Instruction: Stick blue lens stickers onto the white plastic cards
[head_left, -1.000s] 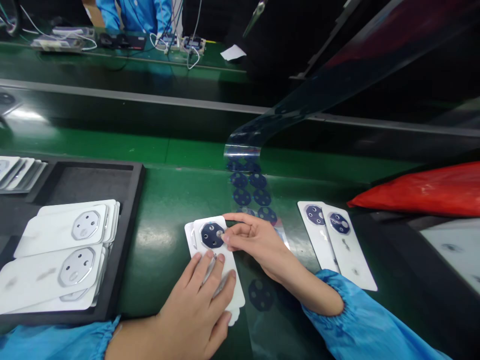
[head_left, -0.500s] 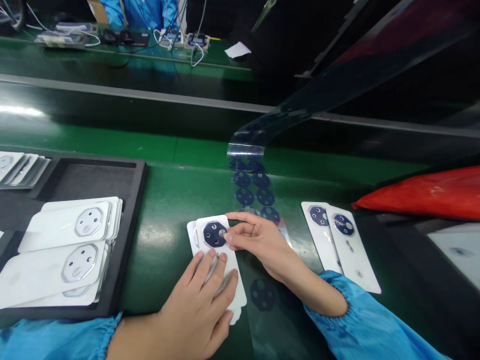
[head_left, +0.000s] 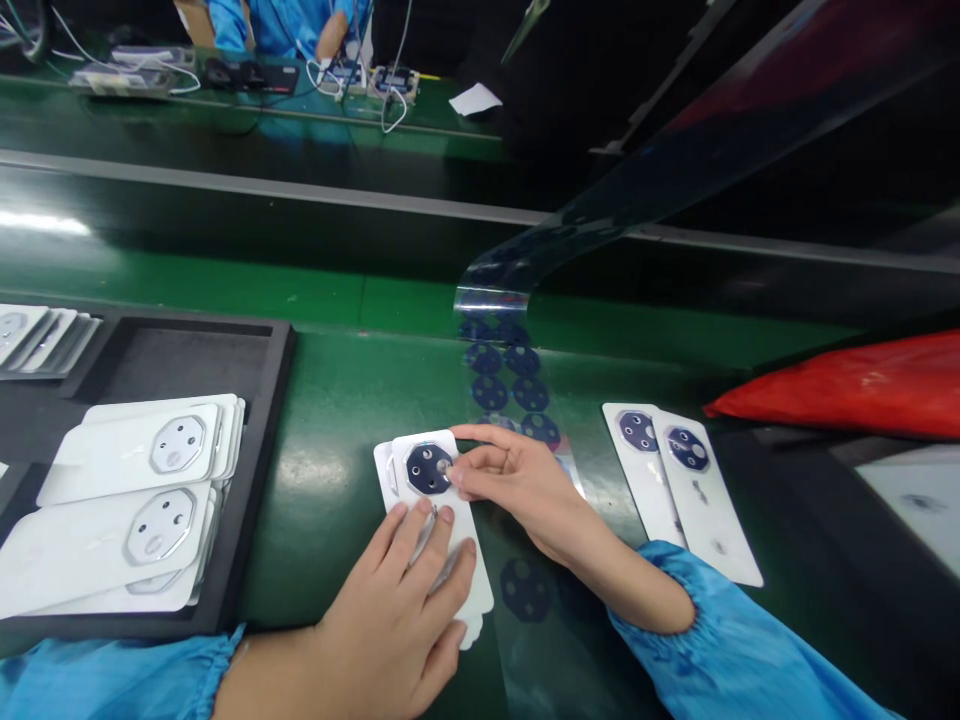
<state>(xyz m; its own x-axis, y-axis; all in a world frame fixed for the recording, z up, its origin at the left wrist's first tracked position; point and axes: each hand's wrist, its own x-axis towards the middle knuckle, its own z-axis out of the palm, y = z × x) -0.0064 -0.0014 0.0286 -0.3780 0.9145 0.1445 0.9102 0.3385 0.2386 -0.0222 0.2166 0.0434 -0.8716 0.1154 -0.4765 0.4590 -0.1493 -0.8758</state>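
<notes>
A white phone back cover (head_left: pixel 459 590) lies over another white cover on the green table. Its octagonal camera plate carries a dark blue round sticker (head_left: pixel 424 470) with several holes. My left hand (head_left: pixel 405 590) lies on the lower part of the cover, fingers spread and pressing it from above. At the sticker's right edge, my right hand (head_left: pixel 517 480) pinches with thumb and index finger; the fingertips hide the exact contact. Beyond the right hand runs a clear strip of dark round stickers (head_left: pixel 531 393).
On the left, a black tray (head_left: pixel 279 370) holds stacked white covers (head_left: pixel 127 465) with silver camera plates. Two covers with dark stickers (head_left: pixel 705 500) overlap on the right, near a red bag (head_left: pixel 862 385). A co-worker's blue sleeve (head_left: pixel 274 25) shows behind cables at the far bench.
Both my hands and the cover stay practically still. At the far bench, the co-worker's arm has shifted and a hand now shows.
</notes>
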